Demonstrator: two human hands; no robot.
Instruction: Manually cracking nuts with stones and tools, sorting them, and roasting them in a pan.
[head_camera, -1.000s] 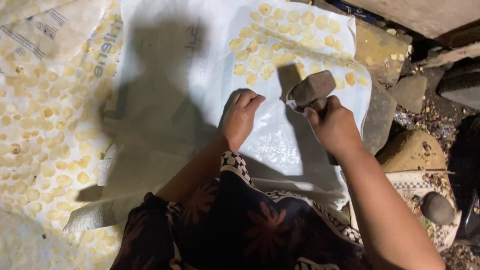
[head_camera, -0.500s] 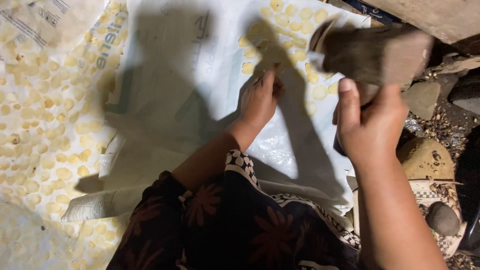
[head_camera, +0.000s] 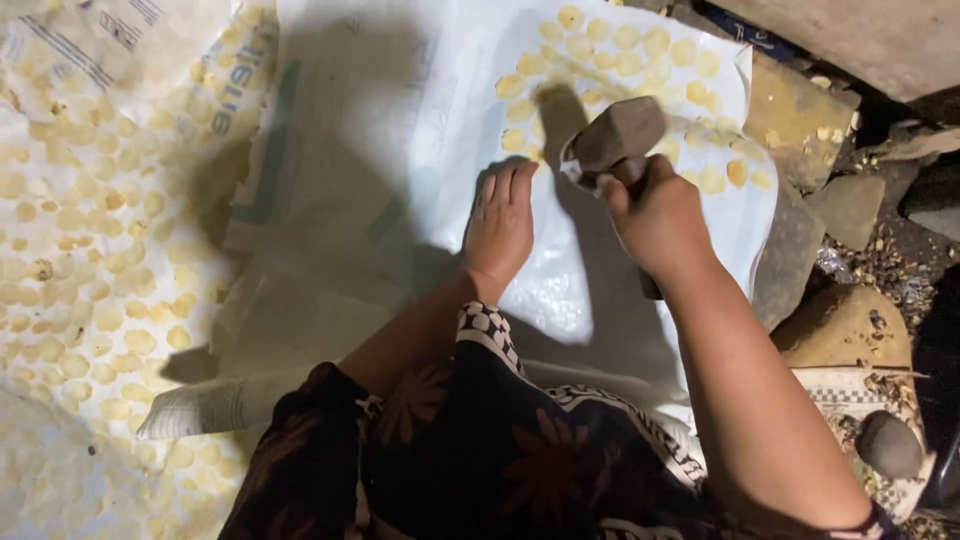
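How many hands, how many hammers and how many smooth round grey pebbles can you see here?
Hands: 2, the left hand flat on the white sheet and the right hand closed on the hammer handle
Hammer: 1
Round grey pebble: 1, at the bottom right
Total: 4

Right hand (head_camera: 655, 215) grips a mallet (head_camera: 615, 137) over yellow discs (head_camera: 620, 50) on a white sheet (head_camera: 420, 110); left hand (head_camera: 500, 225) lies flat beside it.
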